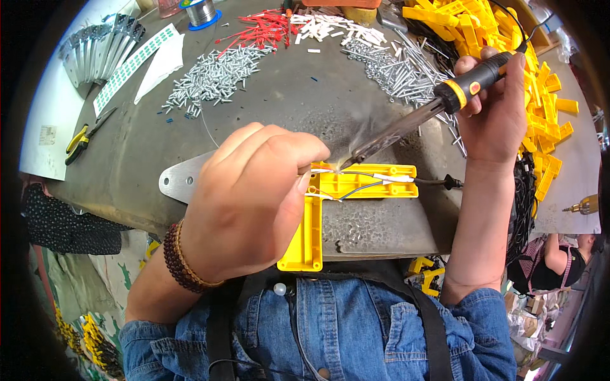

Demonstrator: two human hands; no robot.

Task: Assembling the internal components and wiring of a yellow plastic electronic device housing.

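Note:
My right hand (495,120) grips a soldering iron (473,82) with a black and yellow handle. Its tip meets the wires over an open yellow plastic housing (368,184), and thin smoke rises there. My left hand (254,184) is closed in a pinch just left of the tip. A thin silvery strand of solder wire (208,130) runs behind this hand; its end at the fingertips is mostly hidden. White and dark wires (362,186) lie in the housing, and a black cable leaves its right end. A metal plate (181,181) with holes shows partly behind my left hand.
Piles of screws (216,76), red parts (264,32), white sleeves (337,26) and long pins (410,76) lie at the back. Yellow housings (540,127) heap at right. Pliers (86,140) lie left; a solder spool (200,13) stands behind. Another person (553,263) is at far right.

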